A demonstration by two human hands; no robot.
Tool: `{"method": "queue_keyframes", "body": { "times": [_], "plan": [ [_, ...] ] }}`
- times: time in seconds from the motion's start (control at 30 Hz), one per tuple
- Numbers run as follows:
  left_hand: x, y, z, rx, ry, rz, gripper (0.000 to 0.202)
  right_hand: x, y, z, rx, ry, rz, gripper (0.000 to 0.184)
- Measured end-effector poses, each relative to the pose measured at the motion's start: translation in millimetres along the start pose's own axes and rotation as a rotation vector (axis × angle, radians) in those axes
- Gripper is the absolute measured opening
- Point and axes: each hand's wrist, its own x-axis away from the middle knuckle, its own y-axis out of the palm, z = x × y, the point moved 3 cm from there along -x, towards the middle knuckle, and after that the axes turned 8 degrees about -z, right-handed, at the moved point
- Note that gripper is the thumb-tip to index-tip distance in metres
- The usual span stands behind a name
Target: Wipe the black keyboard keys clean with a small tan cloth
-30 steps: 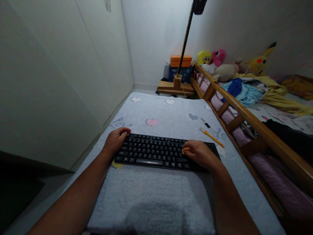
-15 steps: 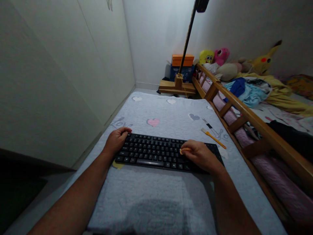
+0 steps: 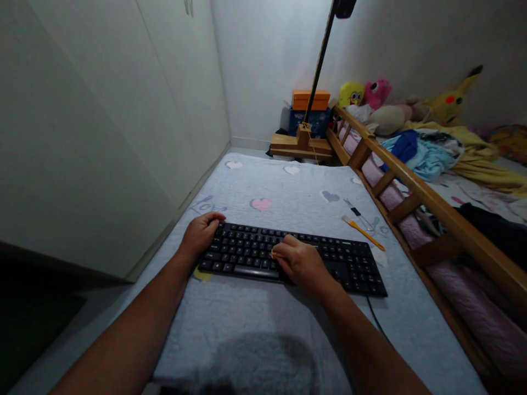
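A black computer keyboard (image 3: 242, 249) lies flat on the cloth-covered surface, its cable (image 3: 376, 318) running off toward me on the right. My left hand (image 3: 200, 235) is closed around the keyboard's left end, with the thumb and fingers at the upper left corner. Over the middle keys, my right hand (image 3: 302, 263) pinches a small orange-yellow piece (image 3: 275, 253) against them; most of it is hidden by the fingers, so its kind cannot be told. Beyond the keyboard's right end rest a flat brush (image 3: 364, 233) with an orange handle and a wire tool with a black grip (image 3: 355, 211).
The pale blue cloth (image 3: 242, 318) has heart prints. A wooden bed rail (image 3: 395, 164) borders it on the right, with clothes and plush toys behind. White cupboard doors (image 3: 164, 109) stand left. A wooden stand (image 3: 302, 144) and an orange box (image 3: 310, 100) are at the back.
My right hand has moved left along the keyboard with the small piece, from the right part to the middle keys, uncovering the number pad. My left hand keeps its place on the keyboard.
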Motion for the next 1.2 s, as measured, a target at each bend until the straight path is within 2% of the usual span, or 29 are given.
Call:
{"method": "queue_keyframes", "body": {
  "times": [0.17, 0.8, 1.0, 1.2],
  "plan": [
    [0, -0.4, 0, -0.001, 0.002, 0.008, 0.035, -3, 4, -2, 0.095, 0.038, -0.072, 0.021],
    [-1, -0.6, -2, -0.045, 0.017, 0.004, 0.036, 26, -24, 42, 0.007, 0.111, -0.085, 0.016],
    [-2, -0.6, -4, -0.064, 0.025, 0.006, 0.036, 17, -11, 23, -0.066, 0.048, 0.009, 0.016],
    [-1, -0.8, -2, -0.065, 0.020, 0.005, 0.036, 9, 2, 9, 0.052, 0.058, -0.033, 0.018]
  ]
}}
